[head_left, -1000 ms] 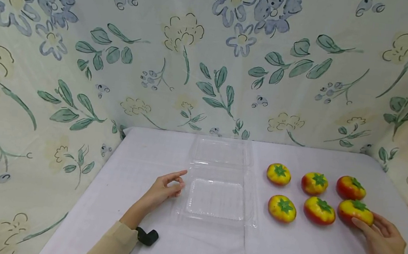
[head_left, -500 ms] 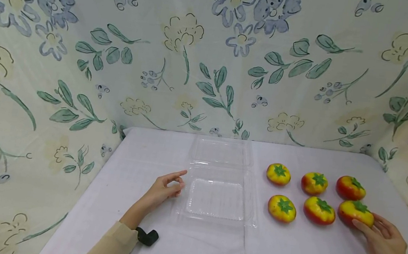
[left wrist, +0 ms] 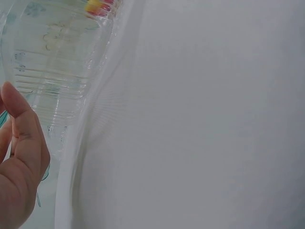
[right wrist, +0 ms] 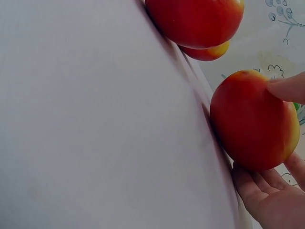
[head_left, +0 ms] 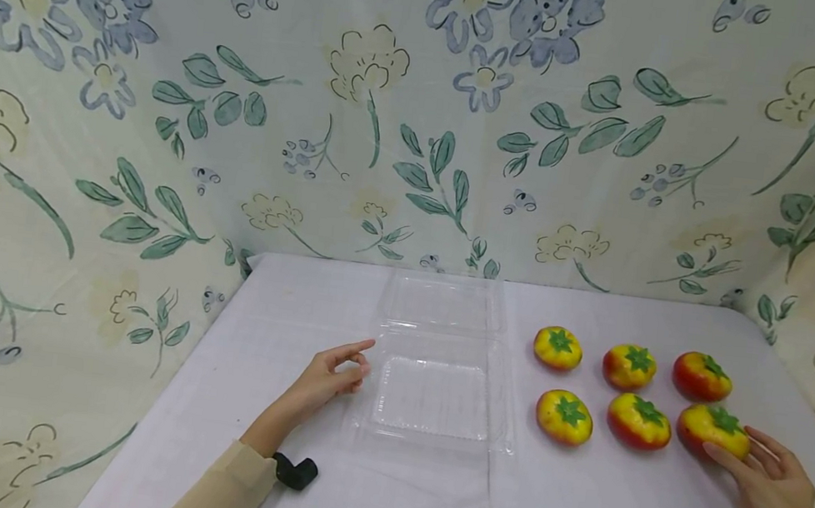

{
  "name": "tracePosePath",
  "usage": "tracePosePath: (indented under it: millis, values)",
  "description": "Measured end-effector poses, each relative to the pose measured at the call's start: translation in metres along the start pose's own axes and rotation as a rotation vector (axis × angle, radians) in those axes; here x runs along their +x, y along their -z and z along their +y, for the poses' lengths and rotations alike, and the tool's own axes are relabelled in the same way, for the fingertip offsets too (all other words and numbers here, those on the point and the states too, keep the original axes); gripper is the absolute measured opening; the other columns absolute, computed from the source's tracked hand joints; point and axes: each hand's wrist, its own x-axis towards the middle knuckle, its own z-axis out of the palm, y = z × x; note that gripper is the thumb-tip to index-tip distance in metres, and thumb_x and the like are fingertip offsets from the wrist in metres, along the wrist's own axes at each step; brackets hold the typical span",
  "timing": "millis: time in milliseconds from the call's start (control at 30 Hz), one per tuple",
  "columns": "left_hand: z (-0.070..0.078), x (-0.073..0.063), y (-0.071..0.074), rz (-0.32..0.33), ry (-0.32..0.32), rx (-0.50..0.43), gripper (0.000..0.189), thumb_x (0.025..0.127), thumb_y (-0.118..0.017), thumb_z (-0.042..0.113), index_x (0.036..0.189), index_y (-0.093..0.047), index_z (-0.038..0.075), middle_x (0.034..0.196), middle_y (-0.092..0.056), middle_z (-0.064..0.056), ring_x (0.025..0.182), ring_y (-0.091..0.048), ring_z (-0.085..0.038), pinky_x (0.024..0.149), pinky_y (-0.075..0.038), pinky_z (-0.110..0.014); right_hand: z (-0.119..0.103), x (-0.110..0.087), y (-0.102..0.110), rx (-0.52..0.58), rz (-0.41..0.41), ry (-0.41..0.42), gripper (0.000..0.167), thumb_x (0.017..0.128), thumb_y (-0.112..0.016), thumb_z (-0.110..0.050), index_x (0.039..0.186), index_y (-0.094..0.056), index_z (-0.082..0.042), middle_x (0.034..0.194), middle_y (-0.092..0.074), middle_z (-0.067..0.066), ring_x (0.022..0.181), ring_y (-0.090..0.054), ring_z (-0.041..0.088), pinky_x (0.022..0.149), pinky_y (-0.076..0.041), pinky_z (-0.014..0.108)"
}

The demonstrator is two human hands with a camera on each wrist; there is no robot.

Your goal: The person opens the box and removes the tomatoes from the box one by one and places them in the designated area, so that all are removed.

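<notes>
In the head view my right hand [head_left: 776, 489] grips the front right persimmon [head_left: 713, 432], a red-and-yellow fruit with a green leafy cap. The right wrist view shows that persimmon [right wrist: 255, 121] with the thumb [right wrist: 288, 88] on one side and fingers [right wrist: 267, 191] on the other, low by the white cloth. My left hand [head_left: 325, 377] holds nothing; its index finger points forward, fingertips right at the left rim of a clear plastic clamshell box [head_left: 434, 349]. The box lies with its lid folded back. In the left wrist view the hand [left wrist: 21, 152] overlaps the clear box [left wrist: 52, 81].
Several more persimmons stand in two rows right of the box: a front left one [head_left: 564, 417], a front middle one [head_left: 639, 421] and a back right one [head_left: 701, 376] among them. White cloth [head_left: 411, 489] covers the table, with a floral curtain [head_left: 422, 122] behind.
My right hand has shifted slightly right and toward me with the persimmon, which now stands a little farther from the back right one. The left hand and box stay put.
</notes>
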Motion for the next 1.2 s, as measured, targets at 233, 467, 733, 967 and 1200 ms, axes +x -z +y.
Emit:
tracePosePath:
  millis: [233, 467, 733, 967, 1200]
  values:
    - [0.001, 0.0, -0.001, 0.004, -0.001, -0.001, 0.054, 0.097, -0.066, 0.012, 0.148, -0.048, 0.006, 0.106, -0.054, -0.01, 0.075, -0.055, -0.013, 0.067, -0.05, -0.019, 0.003, 0.006, 0.002, -0.03, 0.008, 0.016, 0.096, 0.07, -0.092, -0.021, 0.147, -0.039, -0.043, 0.163, -0.02, -0.01, 0.147, -0.021, 0.009, 0.113, -0.022, 0.03]
    - [0.001, 0.002, -0.001, 0.008, 0.009, -0.028, 0.054, 0.096, -0.067, 0.01, 0.147, -0.048, 0.006, 0.104, -0.054, -0.008, 0.076, -0.055, -0.013, 0.067, -0.051, -0.019, 0.004, 0.013, 0.005, -0.074, 0.008, 0.009, 0.098, 0.073, -0.09, -0.024, 0.151, -0.034, -0.041, 0.164, -0.018, -0.008, 0.15, -0.014, 0.013, 0.114, -0.022, 0.036]
    - [0.002, 0.001, -0.002, 0.009, 0.024, -0.055, 0.054, 0.096, -0.067, 0.008, 0.147, -0.048, 0.005, 0.103, -0.055, -0.007, 0.076, -0.055, -0.013, 0.067, -0.052, -0.02, 0.002, 0.009, 0.005, -0.095, 0.001, -0.011, 0.095, 0.075, -0.089, -0.025, 0.15, -0.033, -0.044, 0.164, -0.016, -0.009, 0.151, -0.013, 0.016, 0.111, -0.027, 0.034]
    - [0.002, 0.002, -0.002, 0.004, 0.031, -0.056, 0.055, 0.097, -0.066, 0.009, 0.148, -0.047, 0.005, 0.103, -0.055, -0.007, 0.076, -0.055, -0.013, 0.068, -0.051, -0.02, 0.001, 0.01, 0.007, -0.103, -0.003, 0.001, 0.098, 0.075, -0.088, -0.025, 0.153, -0.031, -0.041, 0.165, -0.015, -0.008, 0.151, -0.013, 0.016, 0.111, -0.025, 0.034]
    - [0.001, 0.003, -0.001, -0.004, 0.033, -0.059, 0.056, 0.097, -0.066, 0.011, 0.148, -0.046, 0.006, 0.103, -0.056, -0.008, 0.076, -0.055, -0.013, 0.067, -0.051, -0.02, -0.002, 0.007, 0.008, -0.015, 0.014, 0.054, 0.09, 0.069, -0.092, -0.02, 0.142, -0.044, -0.042, 0.159, -0.03, -0.01, 0.147, -0.023, 0.009, 0.088, -0.044, 0.013]
